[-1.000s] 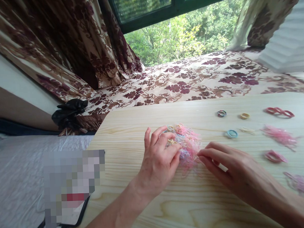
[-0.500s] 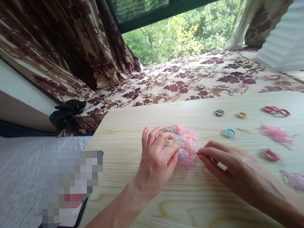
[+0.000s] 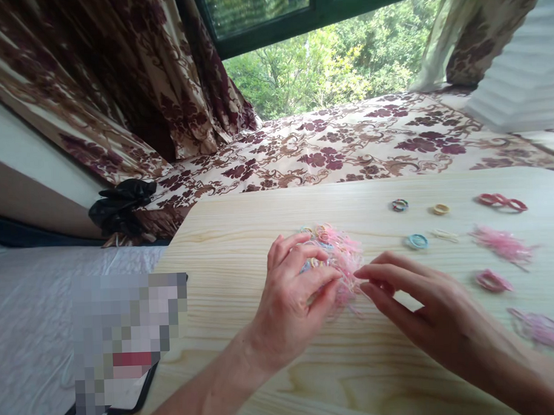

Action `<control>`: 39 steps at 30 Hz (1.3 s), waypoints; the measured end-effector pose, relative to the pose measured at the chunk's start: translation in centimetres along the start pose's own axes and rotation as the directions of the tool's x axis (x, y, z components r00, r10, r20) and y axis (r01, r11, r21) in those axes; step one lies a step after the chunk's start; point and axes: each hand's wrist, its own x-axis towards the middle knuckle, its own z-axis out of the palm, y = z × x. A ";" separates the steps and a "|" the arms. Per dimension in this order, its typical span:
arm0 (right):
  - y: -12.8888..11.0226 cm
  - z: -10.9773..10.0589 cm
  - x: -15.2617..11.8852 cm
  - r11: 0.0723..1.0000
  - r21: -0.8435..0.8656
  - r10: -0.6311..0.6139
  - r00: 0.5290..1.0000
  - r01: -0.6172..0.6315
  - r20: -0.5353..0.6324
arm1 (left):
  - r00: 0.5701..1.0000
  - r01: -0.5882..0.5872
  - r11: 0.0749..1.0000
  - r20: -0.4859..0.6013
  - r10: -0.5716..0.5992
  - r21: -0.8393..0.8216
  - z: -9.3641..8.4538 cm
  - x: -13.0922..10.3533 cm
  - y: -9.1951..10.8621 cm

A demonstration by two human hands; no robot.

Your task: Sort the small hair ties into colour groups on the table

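Note:
A tangled pile of pink, blue and yellow bands [image 3: 346, 247] lies on the pale wooden table [image 3: 233, 257]. Over its left side rests my left hand [image 3: 298, 291], thumb and index finger brought together at the pile, the other fingers curved; what they pinch is too small to make out. At the pile's right edge, my right hand [image 3: 407, 294] has thumb and index fingertips nearly together on thin pink strands.
Right of the pile lie a multicoloured ring [image 3: 400, 205], a yellow ring [image 3: 441, 209], a blue ring [image 3: 417, 241], red bands [image 3: 503, 202], and pink bundles [image 3: 504, 244]. A black bag [image 3: 122, 207] sits beyond the table's left edge.
My left hand has shifted right over the pile, its thumb and index finger nearer my right hand. My right fingertips have moved slightly left and up.

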 end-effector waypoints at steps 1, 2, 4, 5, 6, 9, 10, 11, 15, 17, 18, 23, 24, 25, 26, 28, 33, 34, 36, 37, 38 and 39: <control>-0.1 0.0 0.0 1.000 0.009 0.000 1.000 0.000 0.001 | 1.000 0.003 1.000 0.004 -0.003 -0.011 0.0 0.0 0.1; -0.2 0.1 0.0 1.000 0.016 0.001 1.000 -0.001 0.002 | 1.000 0.004 1.000 0.007 -0.004 -0.018 0.0 0.0 0.1; -0.3 0.1 0.0 1.000 0.027 -0.003 1.000 0.003 0.006 | 1.000 0.005 1.000 0.006 -0.005 -0.028 -0.1 0.0 0.2; -0.3 0.2 0.0 0.999 0.032 -0.009 1.000 0.009 0.005 | 1.000 0.005 0.999 0.002 -0.005 -0.033 -0.1 0.1 0.2; -0.4 0.2 0.1 0.999 0.032 -0.021 1.000 0.021 -0.001 | 1.000 0.006 0.999 -0.003 -0.006 -0.038 -0.1 0.1 0.2; -0.5 0.2 0.3 0.996 0.002 -0.092 0.995 0.092 -0.048 | 1.000 0.010 0.999 -0.014 -0.011 -0.049 -0.1 0.1 0.3; -0.5 0.1 0.3 0.993 -0.012 -0.118 0.991 0.117 -0.065 | 1.000 0.011 0.999 -0.018 -0.011 -0.050 -0.1 0.1 0.3; -0.5 0.1 0.3 0.990 -0.024 -0.140 0.987 0.138 -0.079 | 1.000 0.010 0.999 -0.020 -0.011 -0.049 -0.1 0.1 0.3; -0.5 0.1 0.3 0.988 -0.039 -0.151 0.984 0.148 -0.099 | 1.000 0.012 0.999 -0.020 -0.013 -0.049 0.0 0.1 0.4; -0.4 0.1 0.2 0.990 -0.037 -0.140 0.985 0.137 -0.098 | 1.000 0.014 0.998 -0.018 -0.015 -0.053 0.1 0.1 0.4; -0.4 0.1 0.1 0.990 -0.033 -0.138 0.986 0.135 -0.095 | 1.000 0.014 0.998 -0.017 -0.015 -0.056 0.1 0.1 0.4; -0.2 0.1 0.1 0.991 -0.009 -0.131 0.988 0.131 -0.075 | 1.000 0.014 0.997 -0.011 -0.015 -0.072 0.1 0.1 0.5; -0.1 0.1 0.1 0.992 -0.006 -0.130 0.989 0.130 -0.076 | 1.000 0.014 0.997 -0.007 -0.014 -0.074 0.2 0.1 0.5; -0.1 0.1 0.1 0.992 -0.005 -0.126 0.989 0.126 -0.076 | 1.000 0.013 0.997 -0.003 -0.014 -0.077 0.2 0.0 0.5; -0.1 0.1 0.1 0.992 -0.005 -0.125 0.989 0.125 -0.077 | 1.000 0.012 0.997 0.001 -0.012 -0.078 0.2 0.0 0.5; 0.0 -0.1 0.1 0.994 -0.011 -0.112 0.991 0.111 -0.067 | 1.000 0.015 0.997 0.008 -0.014 -0.076 0.3 0.0 0.5; 0.0 -0.5 0.2 0.997 -0.064 -0.051 0.998 0.050 -0.023 | 0.999 0.035 0.998 0.008 -0.035 -0.052 0.5 -0.2 0.1; 0.1 -0.8 0.3 0.996 -0.082 -0.040 0.999 0.038 -0.026 | 0.999 0.037 0.998 0.004 -0.037 -0.045 0.5 -0.2 -0.1; 0.5 -1.5 0.5 0.992 -0.125 -0.015 0.999 0.009 -0.044 | 0.999 0.041 0.999 -0.005 -0.041 -0.033 0.5 -0.2 -0.3; 0.9 -2.1 0.5 0.988 -0.153 0.002 0.998 -0.011 -0.056 | 0.999 0.041 0.999 -0.009 -0.041 -0.029 0.5 -0.2 -0.4; 1.3 -2.8 0.5 0.981 -0.189 0.033 0.997 -0.044 -0.065 | 0.999 0.039 0.999 -0.010 -0.039 -0.025 0.5 -0.3 -0.4; 1.8 -3.7 0.5 0.968 -0.234 0.074 0.994 -0.090 -0.075 | 0.999 0.036 0.999 -0.010 -0.036 -0.020 0.5 -0.3 -0.5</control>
